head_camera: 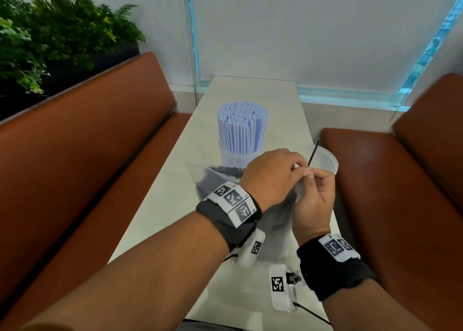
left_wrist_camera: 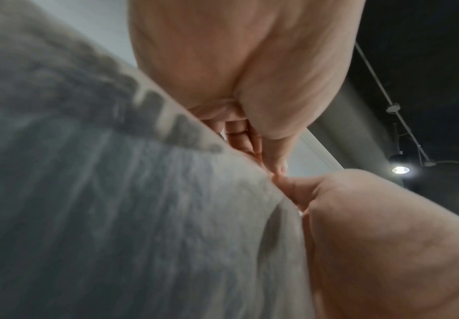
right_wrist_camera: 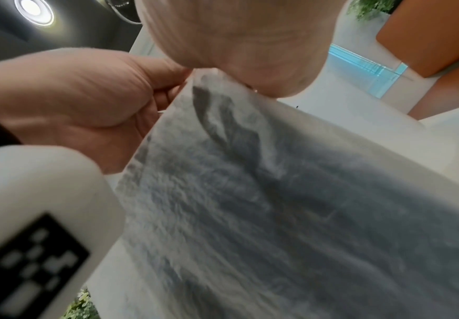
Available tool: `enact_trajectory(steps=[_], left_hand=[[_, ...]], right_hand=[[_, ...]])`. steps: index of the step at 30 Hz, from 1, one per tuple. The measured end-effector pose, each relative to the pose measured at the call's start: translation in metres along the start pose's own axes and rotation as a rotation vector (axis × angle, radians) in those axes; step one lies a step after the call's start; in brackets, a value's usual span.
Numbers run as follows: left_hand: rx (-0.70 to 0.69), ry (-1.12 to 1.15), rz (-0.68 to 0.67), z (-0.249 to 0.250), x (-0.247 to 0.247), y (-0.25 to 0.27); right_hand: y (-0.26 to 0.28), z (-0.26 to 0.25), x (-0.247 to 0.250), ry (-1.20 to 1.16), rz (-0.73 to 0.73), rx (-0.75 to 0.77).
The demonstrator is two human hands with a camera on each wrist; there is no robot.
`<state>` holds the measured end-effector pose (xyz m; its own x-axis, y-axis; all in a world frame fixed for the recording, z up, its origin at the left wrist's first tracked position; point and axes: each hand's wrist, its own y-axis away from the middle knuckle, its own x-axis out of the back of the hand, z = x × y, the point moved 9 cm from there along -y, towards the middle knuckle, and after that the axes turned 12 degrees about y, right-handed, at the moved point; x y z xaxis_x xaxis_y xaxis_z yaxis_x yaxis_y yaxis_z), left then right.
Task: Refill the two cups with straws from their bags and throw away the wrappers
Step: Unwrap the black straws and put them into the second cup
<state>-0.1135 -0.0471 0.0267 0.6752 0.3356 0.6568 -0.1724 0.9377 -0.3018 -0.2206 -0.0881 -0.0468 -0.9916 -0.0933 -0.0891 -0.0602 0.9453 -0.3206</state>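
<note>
Both hands meet above the pale surface (head_camera: 175, 195): the left hand (head_camera: 269, 178) and right hand (head_camera: 314, 200) pinch the top edge of a clear plastic bag of dark straws (head_camera: 278, 220). Beyond them stands a clear cup packed with lilac striped straws (head_camera: 241, 127); right of it, a near-empty clear cup (head_camera: 325, 160) holds one black straw (head_camera: 313, 154).
</note>
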Motion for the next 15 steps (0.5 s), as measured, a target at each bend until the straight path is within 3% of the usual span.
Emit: enact_trajectory(steps=[8,15], left_hand=[[-0.073,-0.222,0.003,-0.017,0.016,0.016],[0.056,-0.386,0.061,-0.083,0.086,0.062]], right_hand=[[-0.006,-0.008,0.009,0.068,0.039,0.021],[-0.007,-0.002,0.015,0.046,0.036,-0.02]])
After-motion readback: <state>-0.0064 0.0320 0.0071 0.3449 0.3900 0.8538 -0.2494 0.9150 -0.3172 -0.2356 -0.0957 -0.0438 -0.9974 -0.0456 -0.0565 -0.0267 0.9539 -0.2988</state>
